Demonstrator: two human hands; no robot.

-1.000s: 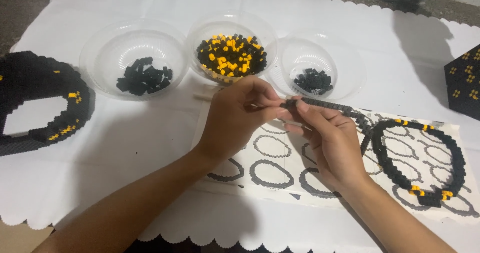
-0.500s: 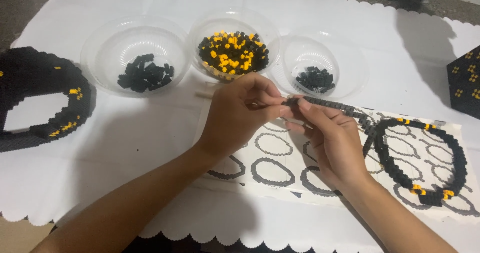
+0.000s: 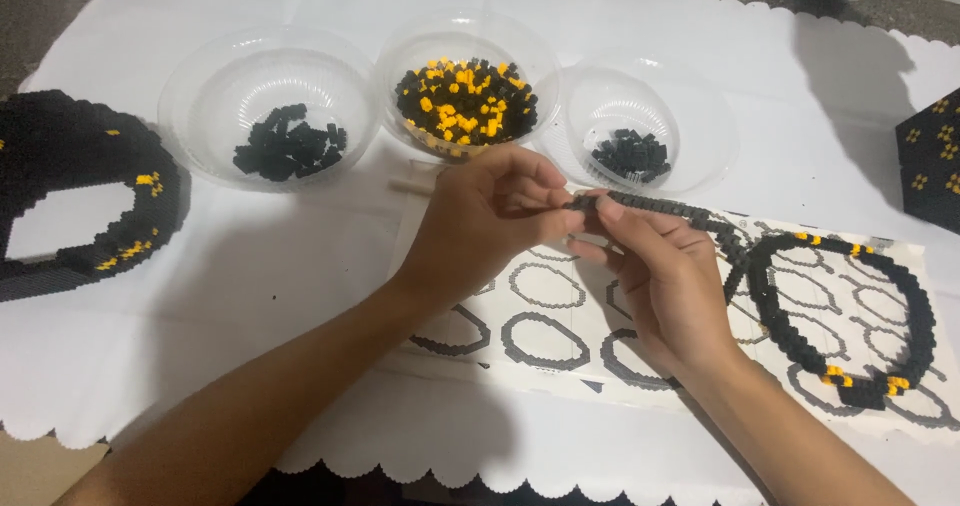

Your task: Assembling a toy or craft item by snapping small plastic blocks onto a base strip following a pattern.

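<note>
Head view: the end of a black brick strip (image 3: 660, 207) is pinched between the fingertips of the left hand (image 3: 490, 221) and the right hand (image 3: 665, 276), both closed on it from opposite sides. From the grip, the strip runs away to the right and joins a black brick ring (image 3: 850, 316), which lies flat beyond the right hand on a printed pattern sheet (image 3: 540, 331). The strip and ring are built of small studded plastic bricks, matte black, with a few orange-yellow bricks set in the ring's near edge. The sheet, directly beneath the grip, shows rows of outlined oval rings in grey on white.

Behind the grip, three clear, thin-walled plastic bowls are set in a row: the left bowl (image 3: 215, 86) holds black bricks, the middle bowl (image 3: 470, 36) mixed black and orange bricks, the right bowl (image 3: 690, 116) a few black bricks. Well to the left of the grip, a thick black brick arch (image 3: 60, 136) rests on the white scalloped table cover (image 3: 300, 266).

Compared with the frame one second earlier, the pinch and the positions of both hands are practically unchanged.
</note>
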